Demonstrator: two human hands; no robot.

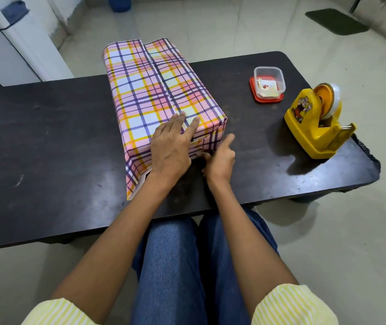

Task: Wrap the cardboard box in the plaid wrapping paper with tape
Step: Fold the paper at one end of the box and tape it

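Observation:
A box covered in pink, yellow and purple plaid wrapping paper (154, 90) lies lengthwise on the dark table (46, 141), with a seam running along its top. My left hand (170, 146) lies flat over the near top edge, fingers straight, pressing the paper down. At the near end, my right hand (220, 158) works the folded side flap at the lower right corner, index finger extended, thumb and other fingers against the paper. A loose paper flap (138, 174) sticks out toward me at the near left. The cardboard itself is hidden.
A yellow tape dispenser (316, 123) stands at the table's right end. Behind it sits a small clear plastic container (269, 82) on a red lid with paper bits inside. My knees in jeans are under the near edge.

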